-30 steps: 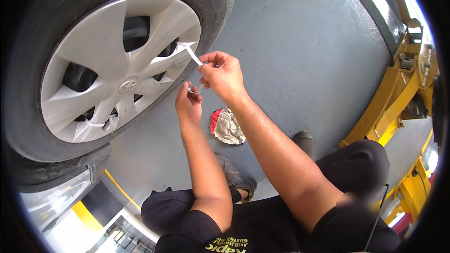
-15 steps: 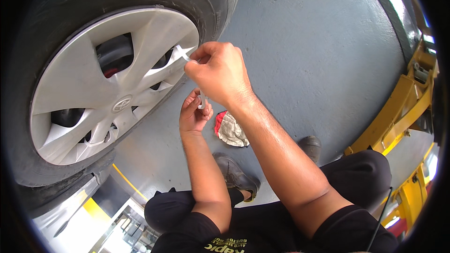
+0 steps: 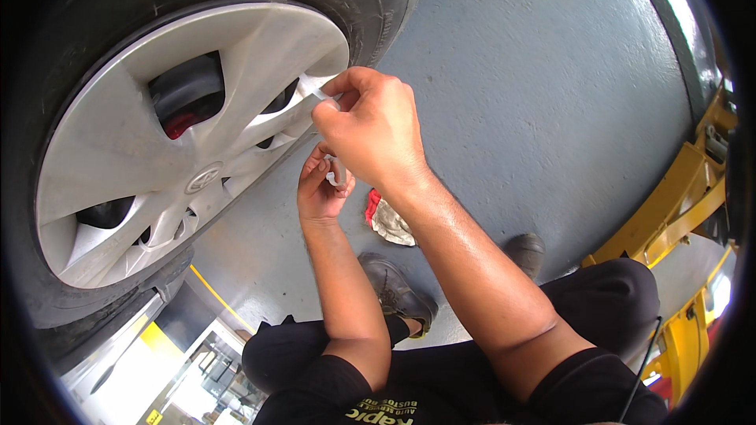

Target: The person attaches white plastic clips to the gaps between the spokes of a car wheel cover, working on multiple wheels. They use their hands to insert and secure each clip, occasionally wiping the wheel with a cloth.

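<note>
Beside the silver wheel cover (image 3: 272, 27), my right hand (image 3: 378, 126) pinches a narrow white strip (image 3: 313, 89) that looks like plastic. One length of it sticks out past the fingertips toward the cover's rim. Just below and behind, my left hand (image 3: 318, 201) has its fingers curled around a looped white piece (image 3: 334, 178). Whether both pieces are one strip is hidden behind my right hand. The black tire (image 3: 386, 0) rings the cover, and a black and red part shows through one of its openings.
An off-white and red cloth or glove (image 3: 392, 225) lies on the grey floor (image 3: 504, 126) near my shoe (image 3: 398, 291). Yellow metal lift parts (image 3: 669, 197) stand at the right. My knees are bent close below my arms.
The wheel appears larger and shifted in view. Both hands keep their grips close together; my left fingers and the looped white piece have turned slightly.
</note>
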`<state>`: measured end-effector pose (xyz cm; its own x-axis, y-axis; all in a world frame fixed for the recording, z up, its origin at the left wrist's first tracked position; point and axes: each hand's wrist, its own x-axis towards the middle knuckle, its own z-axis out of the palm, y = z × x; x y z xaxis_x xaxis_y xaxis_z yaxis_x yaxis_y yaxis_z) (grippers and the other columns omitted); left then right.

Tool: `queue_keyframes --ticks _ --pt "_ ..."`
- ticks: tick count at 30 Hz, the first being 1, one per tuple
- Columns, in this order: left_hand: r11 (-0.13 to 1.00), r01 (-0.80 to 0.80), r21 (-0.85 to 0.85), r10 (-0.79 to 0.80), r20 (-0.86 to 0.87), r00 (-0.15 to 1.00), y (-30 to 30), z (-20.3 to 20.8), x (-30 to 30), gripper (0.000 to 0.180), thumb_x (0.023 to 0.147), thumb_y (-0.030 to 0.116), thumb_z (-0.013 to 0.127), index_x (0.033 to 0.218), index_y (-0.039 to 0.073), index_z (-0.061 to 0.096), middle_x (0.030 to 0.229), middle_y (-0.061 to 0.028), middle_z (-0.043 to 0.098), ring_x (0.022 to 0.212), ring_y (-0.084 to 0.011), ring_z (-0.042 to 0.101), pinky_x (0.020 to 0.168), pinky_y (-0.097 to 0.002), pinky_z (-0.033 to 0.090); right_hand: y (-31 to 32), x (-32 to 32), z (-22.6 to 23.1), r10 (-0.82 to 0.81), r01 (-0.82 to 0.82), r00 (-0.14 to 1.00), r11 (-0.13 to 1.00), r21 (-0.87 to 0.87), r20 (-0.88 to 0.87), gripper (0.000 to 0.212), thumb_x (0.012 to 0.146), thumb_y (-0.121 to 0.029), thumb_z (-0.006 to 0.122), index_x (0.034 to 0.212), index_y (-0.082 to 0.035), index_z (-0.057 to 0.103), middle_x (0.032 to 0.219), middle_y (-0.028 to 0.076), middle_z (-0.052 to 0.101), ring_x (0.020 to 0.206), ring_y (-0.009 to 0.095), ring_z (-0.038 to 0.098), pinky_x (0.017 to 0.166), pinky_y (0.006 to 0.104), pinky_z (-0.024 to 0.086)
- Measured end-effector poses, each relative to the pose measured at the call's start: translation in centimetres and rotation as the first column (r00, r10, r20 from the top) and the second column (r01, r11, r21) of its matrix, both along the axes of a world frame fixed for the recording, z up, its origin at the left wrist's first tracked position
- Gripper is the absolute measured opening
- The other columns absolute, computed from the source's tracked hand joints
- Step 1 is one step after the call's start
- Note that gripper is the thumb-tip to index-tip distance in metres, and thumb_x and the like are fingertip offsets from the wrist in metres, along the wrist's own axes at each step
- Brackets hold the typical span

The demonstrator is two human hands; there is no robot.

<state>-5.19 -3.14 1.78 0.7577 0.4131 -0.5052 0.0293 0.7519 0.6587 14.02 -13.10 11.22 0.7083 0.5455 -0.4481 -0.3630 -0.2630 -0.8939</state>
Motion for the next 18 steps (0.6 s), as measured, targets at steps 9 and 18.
queue_keyframes --ticks 9,18 --pt "0.997 -0.055 -0.06 0.061 0.098 0.993 1.0 -0.4 -1.4 0.034 0.097 0.024 0.069 0.114 -0.001 0.054 0.063 -0.0063 0.054 0.046 -0.0121 0.042 0.044 -0.026 0.036 0.5 -1.0 -0.9 -0.041 0.043 0.998 0.998 0.041 -0.057 0.025 0.081 -0.009 0.066 0.099 0.006 0.073 0.078 0.011 0.072 0.072 0.016 0.071 0.068 0.0325 0.059" --pt "0.994 -0.105 -0.003 0.103 0.233 0.967 3.3 0.7 -4.6 0.041 0.105 0.032 0.056 0.135 0.005 0.058 0.055 0.0032 0.048 0.046 -0.0061 0.037 0.046 -0.0236 0.034 1.7 -3.0 -0.1 -0.18 0.285 0.849 0.947 0.145 -0.496 0.015 0.091 -0.004 0.062 0.101 0.008 0.063 0.079 0.009 0.07 0.063 0.014 0.071 0.058 0.0288 0.062"
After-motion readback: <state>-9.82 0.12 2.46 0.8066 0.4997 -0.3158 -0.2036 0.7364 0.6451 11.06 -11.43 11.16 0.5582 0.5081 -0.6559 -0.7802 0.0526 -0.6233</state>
